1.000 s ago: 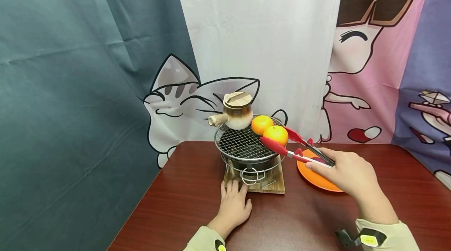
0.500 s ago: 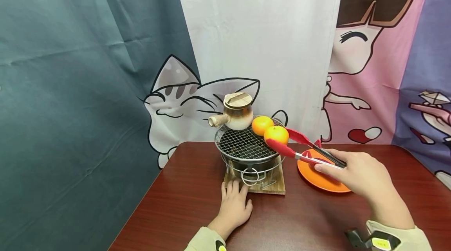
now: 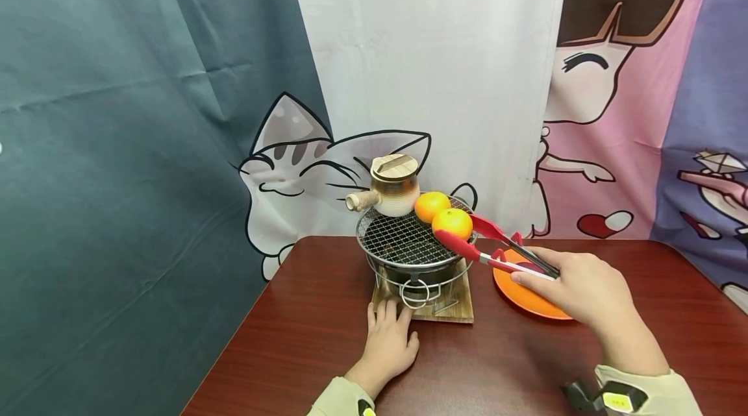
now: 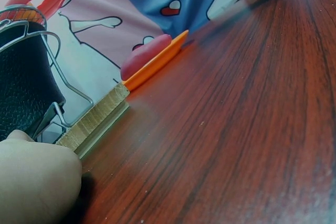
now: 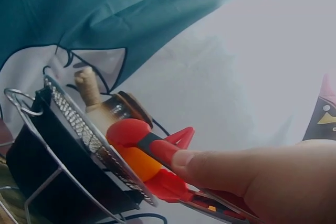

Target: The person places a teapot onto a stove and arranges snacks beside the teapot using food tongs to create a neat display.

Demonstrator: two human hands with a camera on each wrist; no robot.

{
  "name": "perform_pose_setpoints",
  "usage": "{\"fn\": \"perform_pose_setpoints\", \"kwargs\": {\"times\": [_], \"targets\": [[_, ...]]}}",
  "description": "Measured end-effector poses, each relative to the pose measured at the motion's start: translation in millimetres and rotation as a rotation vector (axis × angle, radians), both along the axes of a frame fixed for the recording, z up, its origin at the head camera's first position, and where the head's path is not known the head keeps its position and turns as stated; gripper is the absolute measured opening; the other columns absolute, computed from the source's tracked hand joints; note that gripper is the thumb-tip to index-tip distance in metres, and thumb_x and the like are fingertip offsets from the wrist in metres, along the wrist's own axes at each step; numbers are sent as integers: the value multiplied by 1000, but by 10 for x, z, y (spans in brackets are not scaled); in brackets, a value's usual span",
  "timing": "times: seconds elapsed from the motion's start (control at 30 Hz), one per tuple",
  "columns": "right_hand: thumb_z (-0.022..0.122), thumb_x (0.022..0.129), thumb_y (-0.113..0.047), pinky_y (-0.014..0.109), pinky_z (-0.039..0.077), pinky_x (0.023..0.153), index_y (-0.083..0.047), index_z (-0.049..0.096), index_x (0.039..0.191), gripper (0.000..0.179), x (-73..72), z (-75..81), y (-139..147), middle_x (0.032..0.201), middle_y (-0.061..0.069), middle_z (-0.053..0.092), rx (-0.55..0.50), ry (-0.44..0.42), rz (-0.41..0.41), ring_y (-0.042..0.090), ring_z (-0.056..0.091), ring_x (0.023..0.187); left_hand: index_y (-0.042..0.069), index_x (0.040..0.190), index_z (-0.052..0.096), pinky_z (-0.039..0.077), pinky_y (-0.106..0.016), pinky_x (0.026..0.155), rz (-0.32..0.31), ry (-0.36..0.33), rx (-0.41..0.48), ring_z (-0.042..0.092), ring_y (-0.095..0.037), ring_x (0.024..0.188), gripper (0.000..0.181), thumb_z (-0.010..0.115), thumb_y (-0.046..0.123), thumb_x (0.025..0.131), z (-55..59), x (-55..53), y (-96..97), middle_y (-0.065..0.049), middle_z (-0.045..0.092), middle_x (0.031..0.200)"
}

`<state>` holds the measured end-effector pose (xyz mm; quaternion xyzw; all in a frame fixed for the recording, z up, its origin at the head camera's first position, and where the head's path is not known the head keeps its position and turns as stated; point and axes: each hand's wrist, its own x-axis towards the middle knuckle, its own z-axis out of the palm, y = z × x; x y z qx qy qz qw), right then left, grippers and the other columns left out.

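Note:
My right hand point(image 3: 587, 286) grips red-tipped tongs point(image 3: 458, 244). Their red heads sit on either side of the front orange point(image 3: 452, 224), at the right edge of the round wire grill point(image 3: 403, 241). A second orange point(image 3: 431, 206) lies just behind it, beside a clay teapot point(image 3: 395, 198) with a wooden lid and a side handle. My left hand point(image 3: 388, 341) lies with fingers extended at the near edge of the wooden board point(image 3: 456, 313) under the grill. In the left wrist view, part of that hand point(image 4: 37, 182) shows beside the board.
An orange plate point(image 3: 526, 302) stands right of the grill, partly behind my right hand. On it lies a purplish-pink item point(image 4: 146, 56), long and rounded in the left wrist view. The grill has a wire ring handle point(image 3: 413, 293) at the front. A printed cloth hangs behind the table.
The tongs first drew back to the right, then came leftward again around the front orange. Both oranges now sit slightly farther left. My left hand has stayed in place.

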<state>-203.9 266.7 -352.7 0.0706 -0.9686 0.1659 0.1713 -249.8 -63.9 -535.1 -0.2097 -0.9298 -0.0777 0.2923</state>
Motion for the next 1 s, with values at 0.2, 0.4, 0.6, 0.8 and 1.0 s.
{"fn": "perform_pose_setpoints", "kwargs": {"times": [0.2, 0.4, 0.6, 0.8, 1.0], "targets": [[59, 78, -81, 39, 43, 54, -22, 63, 138, 84, 2, -4, -26, 105, 21, 71, 0, 8, -4, 32, 63, 81, 19, 127, 58, 33, -67, 104, 9, -18, -3, 43, -31, 127, 48, 70, 28, 81, 9, 7, 1, -9, 48, 129], [59, 77, -83, 41, 46, 58, -17, 60, 141, 91, -4, -6, -5, 110, 22, 70, -13, -34, -11, 33, 63, 86, 20, 130, 58, 31, -66, 104, 11, -36, -3, 43, -31, 127, 50, 70, 29, 81, 5, 15, -3, -9, 48, 129], [60, 78, -81, 42, 45, 58, -17, 59, 142, 90, 11, 32, 84, 110, 22, 69, -15, -38, -19, 35, 62, 87, 20, 130, 57, 33, -66, 103, 11, -21, -10, 43, -32, 127, 51, 70, 29, 81, 14, 21, -1, -9, 48, 128], [61, 81, -77, 50, 47, 62, -17, 58, 142, 85, 36, 54, 240, 118, 26, 67, -25, -33, -28, 42, 63, 96, 20, 130, 57, 32, -66, 104, 8, -19, -12, 42, -31, 128, 50, 69, 28, 82, 13, 14, 5, -9, 47, 129], [62, 82, -75, 45, 46, 61, -17, 58, 143, 84, 32, 28, 405, 117, 27, 66, -37, -65, -38, 39, 62, 92, 20, 130, 57, 32, -66, 104, 7, -37, -5, 42, -32, 128, 51, 69, 28, 82, 31, 26, 0, -9, 47, 129]]}}
